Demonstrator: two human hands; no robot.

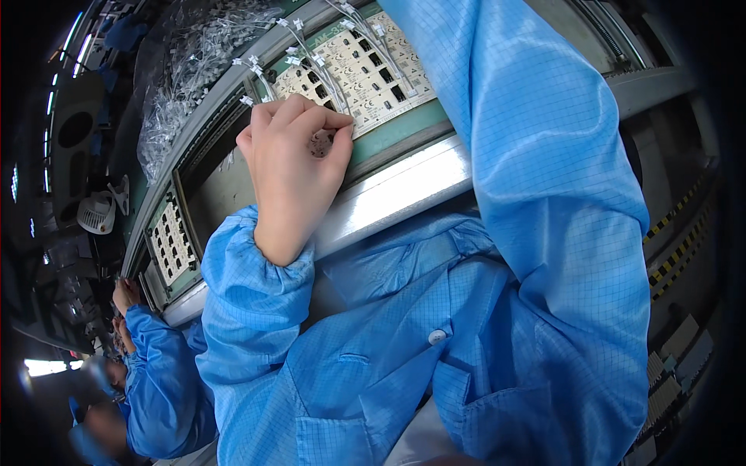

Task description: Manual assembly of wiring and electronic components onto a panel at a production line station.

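My left hand (299, 155) is bent over the near left corner of a white circuit board panel (364, 81), thumb and forefinger pinched together at its edge. What lies between these fingertips, if anything, is hidden. White cables with small connectors (298, 59) lie across the panel and stick out past its far edge. Black rectangular parts sit in rows on it. Beneath is a green carrier plate (392, 133). Across the panel's right end reaches my right sleeve (536, 116); the right hand itself is out of the picture.
A metal conveyor rail (404, 185) runs along my front. Beyond the far rail lies a clear plastic bag (186, 85) of white connector cables. Further left, another board panel (171, 241) sits on the line, near a co-worker's hand (126, 295). A small white fan (97, 212) stands behind.
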